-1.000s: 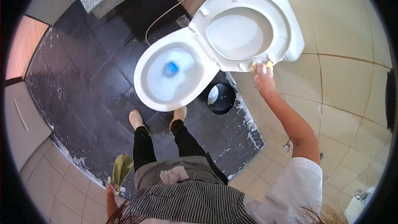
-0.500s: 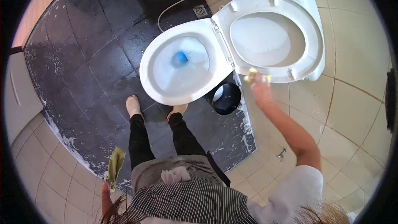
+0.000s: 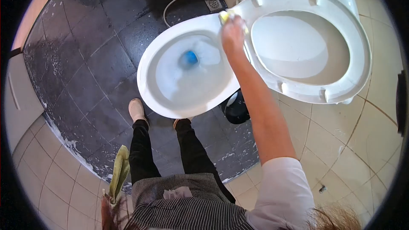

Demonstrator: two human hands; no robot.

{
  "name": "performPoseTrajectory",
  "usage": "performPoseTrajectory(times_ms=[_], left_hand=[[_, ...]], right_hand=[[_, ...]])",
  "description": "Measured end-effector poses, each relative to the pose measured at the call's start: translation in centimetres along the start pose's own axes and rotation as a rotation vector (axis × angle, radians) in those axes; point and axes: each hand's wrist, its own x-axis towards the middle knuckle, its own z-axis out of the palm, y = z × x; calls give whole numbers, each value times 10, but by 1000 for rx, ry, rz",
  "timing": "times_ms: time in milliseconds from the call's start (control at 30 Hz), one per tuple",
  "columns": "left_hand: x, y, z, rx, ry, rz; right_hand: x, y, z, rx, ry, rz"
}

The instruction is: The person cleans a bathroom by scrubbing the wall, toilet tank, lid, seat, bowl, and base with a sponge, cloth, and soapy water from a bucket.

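Right hand (image 3: 234,34): I see it at upper centre, clenched around a yellow sponge (image 3: 224,16) at the back of the toilet bowl (image 3: 145,74).
Left hand (image 3: 107,200): lower left, grasping a green cloth (image 3: 119,170).
Raised seat (image 3: 360,55): upper right.
Wiping: hinge area, I judge; the next move calls for a firm grip.

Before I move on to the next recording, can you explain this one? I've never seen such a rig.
There is no machine here, only a person's bare hands. One camera, worn on the head, looks forward and down, so the wearer's legs and apron show too. The right hand holds a yellow sponge, or something like it, where the raised seat joins the toilet. The left hand, low and blurred, holds what looks like a green cloth. The dark floor bears white streaks and a black bin.
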Motion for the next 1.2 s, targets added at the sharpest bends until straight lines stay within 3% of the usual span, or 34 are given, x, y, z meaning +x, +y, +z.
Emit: performPoseTrajectory(times_ms=[67,133,200,267,433,567,733,800,833,867,933,967,1000,1033,1067,1100,1133,1200], left_hand=[[5,7,2,23,9,34],[11,23,6,11,11,73],[13,41,10,-3,21,108],[20,53,12,-13,23,146],[40,77,18,-59,20,233],[39,101,12,-101,-4,307],[40,105,-5,-265,-101,409],[47,108,-10,60,-30,407],[49,105,-16,-451,-104,222],[50,101,-23,-442,-97,215],[53,97,-26,-351,9,88],[54,93,-36,-235,-4,223],[53,90,-38,-239,1,216],[54,87,-38,-385,-32,200],[54,82,-42,-529,-59,185],[55,78,-51,-226,-39,295],[40,87,-58,113,177,274],[50,86,-70,188,115,512]], right_hand=[[20,-18,-5,-196,2,1],[27,-32,-37,-699,-225,-382],[39,-53,-73,-578,-103,-359],[46,-86,-150,-672,-116,-750],[88,-103,-239,-1100,-214,-581],[72,-113,-299,-1122,-220,-542],[51,-54,-348,-1005,49,-470],[22,-43,-380,-1066,15,-440],[6,-31,-390,-1030,78,-437],[-14,-19,-396,-994,138,-431],[-59,6,-386,-911,118,-131],[-84,19,-375,-920,138,-93],[-104,32,-359,-927,159,-58],[-114,40,-340,-916,160,-71],[-124,46,-320,-852,219,48],[-127,45,-308,-781,280,173],[-128,42,-306,-762,283,181],[-117,35,-324,-622,292,97]])
